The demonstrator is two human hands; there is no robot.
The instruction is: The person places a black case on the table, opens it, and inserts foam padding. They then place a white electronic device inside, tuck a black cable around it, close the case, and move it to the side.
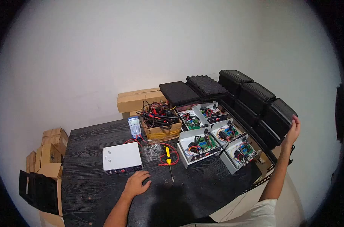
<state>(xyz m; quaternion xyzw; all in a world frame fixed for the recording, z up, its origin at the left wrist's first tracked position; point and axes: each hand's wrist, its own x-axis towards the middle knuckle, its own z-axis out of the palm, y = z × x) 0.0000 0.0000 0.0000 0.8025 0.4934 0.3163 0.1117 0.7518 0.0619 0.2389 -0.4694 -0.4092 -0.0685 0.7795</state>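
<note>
Dark surface point(85, 196): left grip point(136, 184) loosely spread; right grip point(293, 131), hold unclear, beside a stacked black case point(281, 115) that a tug might topple.

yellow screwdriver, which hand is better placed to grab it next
Left, probably: the left hand lies on the black table close to the yellow screwdriver, while the right hand is much farther off, by a black case.

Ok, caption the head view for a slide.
Left hand resting on a dark table near a white box, right hand beside stacked black cases, open circuit-board units between.
</note>
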